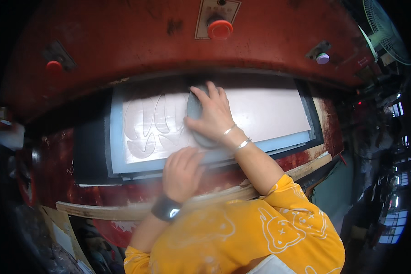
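My right hand [212, 112] spans a grey, elongated oval piece [194, 108] that looks like a cutting die, thumb on its left side and fingers over its far end. It rests on a pale, glossy sheet [269, 109]. To its left, the sheet carries several curved, sole-like outlines [141, 121]. Blurred by motion, my left hand [183, 171] is at the sheet's near edge with its fingers loosely extended and nothing visible in them. Light blue layers [118, 150] and a black mat [91, 141] lie beneath the sheet.
A red machine body [137, 36] stands close behind the sheet, with a red push button [220, 29] in its middle. Another red button [54, 67] and a pale purple one [322, 58] sit either side. Along the table's front runs a wooden strip [100, 210]. A fan [385, 32] is at far right.
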`<state>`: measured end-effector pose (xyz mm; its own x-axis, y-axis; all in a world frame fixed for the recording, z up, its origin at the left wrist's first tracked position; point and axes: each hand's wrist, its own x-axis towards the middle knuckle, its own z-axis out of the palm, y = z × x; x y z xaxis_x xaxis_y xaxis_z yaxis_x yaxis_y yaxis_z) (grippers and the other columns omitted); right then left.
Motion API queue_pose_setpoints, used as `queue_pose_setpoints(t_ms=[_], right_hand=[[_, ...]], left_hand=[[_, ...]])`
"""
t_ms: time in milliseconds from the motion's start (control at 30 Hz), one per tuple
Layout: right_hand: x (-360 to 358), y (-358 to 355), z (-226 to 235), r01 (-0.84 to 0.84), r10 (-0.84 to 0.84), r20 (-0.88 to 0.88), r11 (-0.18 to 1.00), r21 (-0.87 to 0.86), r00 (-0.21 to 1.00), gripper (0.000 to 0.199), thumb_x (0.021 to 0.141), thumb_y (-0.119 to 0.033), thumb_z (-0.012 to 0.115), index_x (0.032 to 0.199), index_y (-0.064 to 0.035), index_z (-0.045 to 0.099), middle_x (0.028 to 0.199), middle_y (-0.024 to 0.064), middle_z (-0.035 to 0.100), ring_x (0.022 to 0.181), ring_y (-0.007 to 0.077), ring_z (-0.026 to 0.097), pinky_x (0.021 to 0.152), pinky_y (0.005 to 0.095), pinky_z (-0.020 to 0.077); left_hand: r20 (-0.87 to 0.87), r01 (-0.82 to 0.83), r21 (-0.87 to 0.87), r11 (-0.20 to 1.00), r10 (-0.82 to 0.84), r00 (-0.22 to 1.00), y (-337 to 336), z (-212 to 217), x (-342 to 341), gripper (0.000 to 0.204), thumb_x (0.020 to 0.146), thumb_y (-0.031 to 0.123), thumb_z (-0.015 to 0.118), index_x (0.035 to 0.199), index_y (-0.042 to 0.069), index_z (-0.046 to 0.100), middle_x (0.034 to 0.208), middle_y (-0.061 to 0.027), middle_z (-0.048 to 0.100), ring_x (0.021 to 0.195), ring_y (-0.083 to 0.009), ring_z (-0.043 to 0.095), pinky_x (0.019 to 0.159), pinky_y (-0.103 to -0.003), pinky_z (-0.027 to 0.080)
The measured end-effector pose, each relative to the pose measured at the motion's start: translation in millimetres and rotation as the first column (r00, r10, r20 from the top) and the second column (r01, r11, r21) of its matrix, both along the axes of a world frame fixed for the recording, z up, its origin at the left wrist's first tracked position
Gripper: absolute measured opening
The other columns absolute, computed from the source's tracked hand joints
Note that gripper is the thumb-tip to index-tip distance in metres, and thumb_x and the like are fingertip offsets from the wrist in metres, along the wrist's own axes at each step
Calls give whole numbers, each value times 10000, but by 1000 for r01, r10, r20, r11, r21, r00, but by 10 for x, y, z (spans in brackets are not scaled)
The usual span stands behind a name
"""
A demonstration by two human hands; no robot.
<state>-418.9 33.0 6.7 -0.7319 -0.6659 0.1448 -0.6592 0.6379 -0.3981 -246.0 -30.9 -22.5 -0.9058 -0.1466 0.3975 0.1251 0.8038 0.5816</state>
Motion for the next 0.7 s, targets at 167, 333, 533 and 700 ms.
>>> queue_pose_setpoints(t_ms=[167, 333, 533, 700], right_hand=[[-305, 460, 168, 12, 118, 358, 940, -342, 926, 736, 604, -268, 729, 1296, -85, 558, 1428, 283, 363, 1296, 412, 403, 1060, 407, 354], [-438, 728, 141, 102, -89, 95, 985, -138, 991, 709, 622, -283, 716, 1290, -97, 568, 1434, 254, 369, 1288, 405, 401, 1058, 415, 355], [-373, 683, 20, 103, -103, -5, 994, -32, 995, 705, 626, -291, 726, 1275, -62, 568, 1417, 270, 366, 1241, 418, 401, 1054, 433, 354], [-328, 652, 47, 112, -111, -36, 994, 19, 993, 702, 652, -296, 731, 1291, -65, 553, 1430, 267, 350, 1259, 423, 385, 1051, 442, 359]], left_hand=[[-3, 13, 12, 1000, -13, 1000, 2, -41, -1, 381, 696, 83, 709, 1066, 50, 624, 1153, -122, 586, 1092, -332, 546, 906, -436, 429], [12, 5, 27, 1000, -5, 1000, 19, -95, 23, 372, 702, 97, 700, 1063, 54, 622, 1155, -120, 586, 1092, -324, 547, 906, -449, 437], [-3, 0, 31, 1000, 0, 1000, 11, -69, -11, 362, 691, 88, 720, 1044, 53, 644, 1133, -114, 602, 1078, -326, 557, 896, -422, 424], [14, 4, 43, 999, -4, 1000, 24, -47, -15, 366, 693, 91, 721, 1050, 59, 645, 1151, -113, 595, 1096, -331, 549, 914, -427, 418]])
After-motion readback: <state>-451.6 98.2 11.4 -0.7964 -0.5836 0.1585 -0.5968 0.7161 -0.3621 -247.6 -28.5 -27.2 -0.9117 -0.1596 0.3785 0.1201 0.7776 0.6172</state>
